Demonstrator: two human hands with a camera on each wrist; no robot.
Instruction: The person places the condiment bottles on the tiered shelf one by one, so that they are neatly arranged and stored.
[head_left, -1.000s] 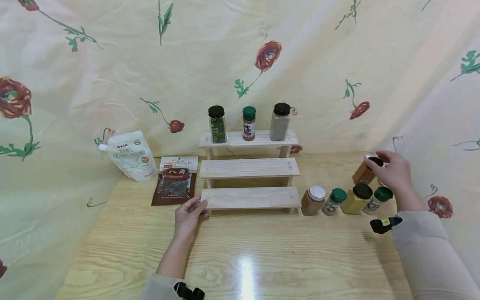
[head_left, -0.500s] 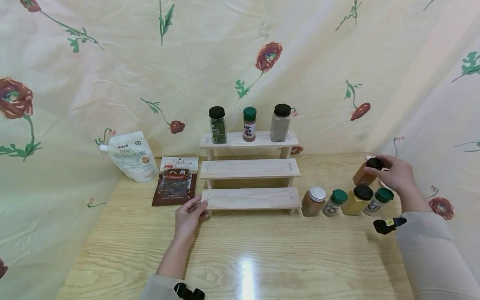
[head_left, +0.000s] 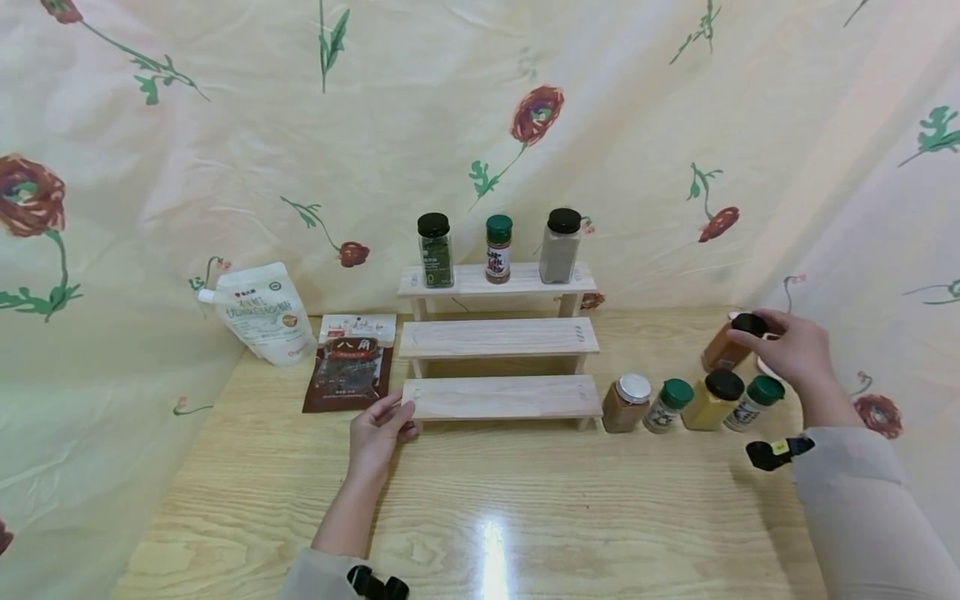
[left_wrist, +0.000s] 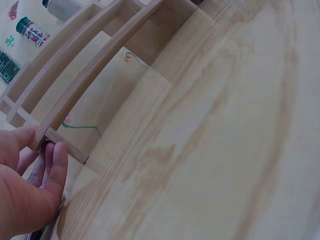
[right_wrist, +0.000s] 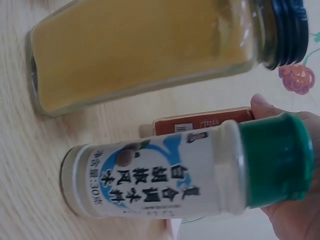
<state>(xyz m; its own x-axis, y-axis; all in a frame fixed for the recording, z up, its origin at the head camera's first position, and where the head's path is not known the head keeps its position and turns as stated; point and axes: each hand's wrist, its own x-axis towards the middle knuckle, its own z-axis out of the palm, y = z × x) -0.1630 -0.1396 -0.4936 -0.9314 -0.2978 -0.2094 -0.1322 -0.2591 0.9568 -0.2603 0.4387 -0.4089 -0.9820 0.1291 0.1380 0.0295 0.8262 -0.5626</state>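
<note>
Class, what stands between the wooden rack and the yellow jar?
The head view shows two things: a silver-lidded jar nearest the rack, then a small green-capped bottle nearest the yellow jar.

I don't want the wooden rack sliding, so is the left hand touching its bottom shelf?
Touching. The left wrist view shows the left hand gripping the end of the bottom shelf, fingers against the wood.
</note>
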